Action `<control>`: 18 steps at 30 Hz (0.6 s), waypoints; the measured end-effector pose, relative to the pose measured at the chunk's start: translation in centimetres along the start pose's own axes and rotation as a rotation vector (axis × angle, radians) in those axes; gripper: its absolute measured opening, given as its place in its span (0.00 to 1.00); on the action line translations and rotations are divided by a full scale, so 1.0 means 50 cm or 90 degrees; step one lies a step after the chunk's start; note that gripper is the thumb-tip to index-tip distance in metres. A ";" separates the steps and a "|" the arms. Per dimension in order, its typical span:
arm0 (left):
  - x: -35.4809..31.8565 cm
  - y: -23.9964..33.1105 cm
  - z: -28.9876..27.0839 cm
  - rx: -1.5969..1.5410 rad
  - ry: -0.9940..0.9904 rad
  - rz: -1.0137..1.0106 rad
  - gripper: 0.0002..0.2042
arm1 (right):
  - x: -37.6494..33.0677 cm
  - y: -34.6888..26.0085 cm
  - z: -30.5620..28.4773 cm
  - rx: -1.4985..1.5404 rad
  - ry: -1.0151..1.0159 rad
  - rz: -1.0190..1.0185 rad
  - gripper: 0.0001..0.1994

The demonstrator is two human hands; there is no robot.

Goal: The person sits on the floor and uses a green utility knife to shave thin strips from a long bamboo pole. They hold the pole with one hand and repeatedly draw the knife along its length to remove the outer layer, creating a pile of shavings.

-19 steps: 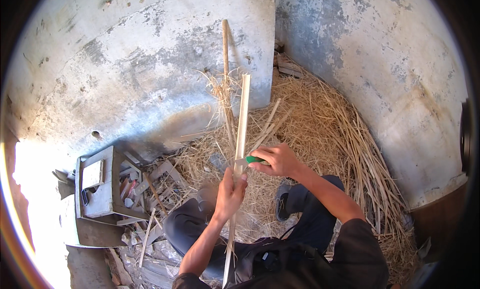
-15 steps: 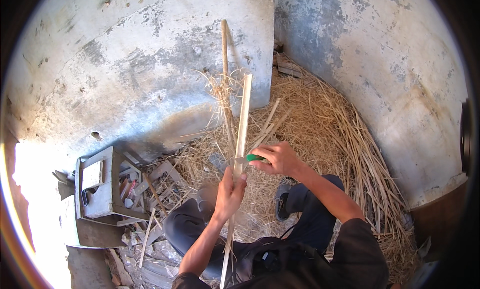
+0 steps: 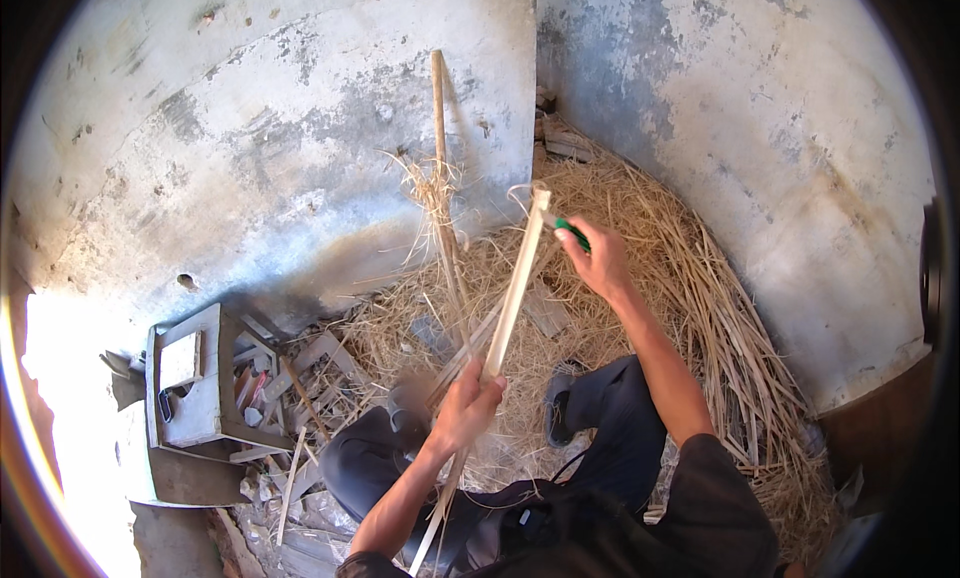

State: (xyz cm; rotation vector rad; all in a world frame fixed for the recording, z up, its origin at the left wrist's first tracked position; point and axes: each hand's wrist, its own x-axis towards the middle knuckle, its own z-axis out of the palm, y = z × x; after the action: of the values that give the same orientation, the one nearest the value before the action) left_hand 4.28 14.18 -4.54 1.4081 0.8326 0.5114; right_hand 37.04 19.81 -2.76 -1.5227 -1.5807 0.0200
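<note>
One curl (image 3: 512,194) by the far end of the strip (image 3: 517,296): paring looks unfinished to me. Left hand (image 3: 466,406) wraps fingers round the strip; right hand (image 3: 600,262) fingers grip the knife (image 3: 575,235).

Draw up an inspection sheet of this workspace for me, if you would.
Surface: strewn with dry shavings.
Job's things: pale strip; green-handled knife, its blade at the strip's upper end.
Clutter: grey wooden boxy piece among debris at left; long thin strips heaped at right.
Hands: left hand grips the strip; right hand holds the knife.
Cables: thin dark cord-like line, lower middle, unclear.
Surroundings: peeling walls; pole leaning against one.
</note>
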 end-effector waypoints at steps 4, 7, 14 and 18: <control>0.000 0.027 0.009 0.022 -0.025 0.000 0.14 | -0.017 0.017 0.003 0.064 0.036 0.029 0.21; 0.005 0.050 0.006 -0.049 -0.015 0.013 0.18 | -0.033 0.006 0.015 0.075 -0.132 0.061 0.22; 0.025 0.020 -0.018 -0.100 -0.008 0.054 0.20 | -0.072 -0.121 0.050 0.136 -0.163 -0.124 0.18; 0.025 0.020 -0.035 -0.158 -0.053 -0.001 0.18 | -0.086 -0.146 0.053 0.084 -0.187 -0.185 0.15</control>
State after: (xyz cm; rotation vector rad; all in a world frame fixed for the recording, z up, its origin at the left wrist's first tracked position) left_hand 3.91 16.36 -3.75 1.1926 0.6783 0.5326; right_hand 28.95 16.10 -2.59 -1.2171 -1.9816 0.1888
